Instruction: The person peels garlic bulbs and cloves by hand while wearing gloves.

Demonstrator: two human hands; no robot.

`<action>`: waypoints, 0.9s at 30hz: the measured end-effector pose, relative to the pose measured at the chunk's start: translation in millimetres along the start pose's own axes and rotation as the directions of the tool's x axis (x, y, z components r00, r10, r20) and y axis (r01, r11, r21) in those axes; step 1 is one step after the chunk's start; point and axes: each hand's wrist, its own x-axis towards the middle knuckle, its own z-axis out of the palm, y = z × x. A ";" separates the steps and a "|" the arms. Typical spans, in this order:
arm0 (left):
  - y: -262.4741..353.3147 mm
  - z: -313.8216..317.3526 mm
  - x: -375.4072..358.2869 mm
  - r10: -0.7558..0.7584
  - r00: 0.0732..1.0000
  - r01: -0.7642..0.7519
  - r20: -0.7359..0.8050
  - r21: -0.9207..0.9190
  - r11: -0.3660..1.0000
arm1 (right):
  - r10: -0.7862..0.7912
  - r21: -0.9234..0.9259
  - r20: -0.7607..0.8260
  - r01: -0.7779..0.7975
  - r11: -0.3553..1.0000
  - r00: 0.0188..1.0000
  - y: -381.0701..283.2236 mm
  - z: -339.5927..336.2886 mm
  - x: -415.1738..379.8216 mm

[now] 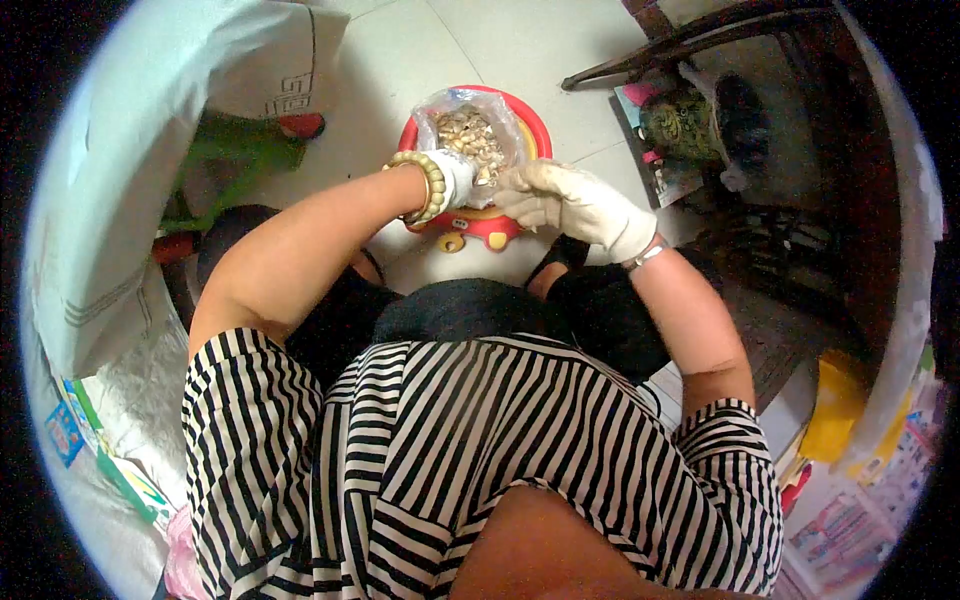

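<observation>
A clear plastic bag, its mouth spread wide, holds many small tan and whitish pieces that look like nuts or garlic cloves. It rests on a round red and yellow stool or toy-like base. My left hand, in a white glove, is at the bag's near edge; its fingers appear closed and are partly hidden. My right hand, also gloved in white, is beside it on the right, its fingers bent and drawn together towards the left hand. What either hand's fingertips hold is too small to make out.
Pale floor tiles lie around the base. A light cloth cover drapes the left side, above something green. On the right are a dark wooden frame, a patterned bundle and a yellow item.
</observation>
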 end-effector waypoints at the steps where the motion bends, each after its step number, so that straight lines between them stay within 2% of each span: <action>1: -3.5 3.1 3.6 -0.038 0.998 0.038 -0.044 -0.004 0.999 | -0.061 0.169 0.023 0.056 0.984 0.998 2.7 1.0 2.8; 3: -3.8 -1.5 5.2 -0.004 0.968 -0.058 -0.250 -0.241 0.969 | -0.049 0.250 0.020 0.043 0.967 0.999 16.9 -15.3 23.4; 4: 5.7 -10.9 -1.1 -0.051 0.943 -0.090 -0.330 -0.398 0.913 | -0.090 0.307 0.046 0.072 0.949 0.995 19.4 -18.3 30.0; 5: 11.0 -16.1 -5.5 -0.035 0.907 -0.162 -0.421 -0.424 0.891 | -0.130 0.366 0.067 0.097 0.925 0.989 21.7 -22.9 35.8; 7: 21.0 -20.7 -14.2 -0.044 0.871 -0.300 -0.489 -0.600 0.742 | -0.083 0.337 0.018 0.072 0.939 0.996 18.1 -20.4 38.0; 8: 21.5 -17.4 -12.7 -0.041 0.874 -0.300 -0.485 -0.602 0.740 | -0.121 0.378 0.015 0.106 0.920 0.993 17.3 -17.2 41.5; 9: 20.3 -14.5 -13.1 0.006 0.823 -0.358 -0.568 -0.510 0.783 | -0.156 0.415 0.011 0.138 0.899 0.988 14.0 -13.8 42.4; 10: 18.9 -12.8 -11.8 0.057 0.764 -0.404 -0.643 -0.408 0.819 | -0.173 0.362 0.017 0.155 0.919 0.985 10.7 -12.6 40.6; 11: 17.0 -12.6 -8.8 0.052 0.763 -0.402 -0.644 -0.411 0.818 | -0.169 0.360 0.019 0.151 0.921 0.985 8.0 -10.1 40.8; 13: 15.1 -18.8 -6.7 -0.110 0.945 -0.228 -0.308 -0.861 0.455 | -0.169 0.381 0.044 0.139 0.914 0.985 6.2 -5.7 43.3; 14: 10.3 -16.8 -2.6 -0.090 0.950 -0.257 -0.300 -0.910 0.324 | -0.166 0.382 0.046 0.136 0.914 0.985 7.4 -10.0 46.4; 17: 8.4 -22.2 2.7 -0.121 0.929 -0.281 -0.350 -0.879 0.385 | -0.131 0.320 0.029 0.115 0.941 0.991 5.2 -19.6 51.0; 18: 10.9 -23.3 4.0 -0.112 0.921 -0.339 -0.372 -0.911 0.236 | -0.154 0.254 -0.036 0.158 0.954 0.987 -1.8 -12.4 44.5; 19: 11.5 -24.8 3.9 -0.110 0.921 -0.339 -0.372 -0.910 0.237 | -0.180 0.185 -0.098 0.196 0.963 0.979 -6.0 -8.4 41.2; 21: 12.0 -26.8 0.4 -0.116 0.940 -0.305 -0.322 -0.942 0.143 | -0.209 0.131 -0.120 0.225 0.966 0.970 -3.5 -10.3 44.1; 25: 10.6 -25.0 -0.4 -0.146 0.919 -0.333 -0.366 -0.919 0.209 | -0.295 0.034 -0.188 0.306 0.951 0.937 7.0 -18.2 55.6; 27: 8.7 -27.0 -2.9 -0.082 0.921 -0.342 -0.382 -0.889 0.304 | -0.293 -0.010 -0.191 0.296 0.955 0.937 5.7 -19.0 54.2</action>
